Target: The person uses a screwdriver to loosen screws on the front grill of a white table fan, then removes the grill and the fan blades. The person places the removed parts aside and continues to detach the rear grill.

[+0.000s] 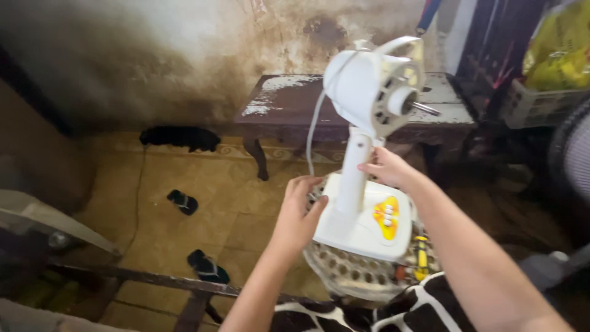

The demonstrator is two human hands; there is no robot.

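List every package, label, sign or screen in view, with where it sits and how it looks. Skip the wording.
Control panel label: on the white fan base between the hands, an oval yellow-and-orange patch with a column of white buttons.
Yellow bag: top right, bulging plastic package resting in a pale crate.
No signs or screens show.
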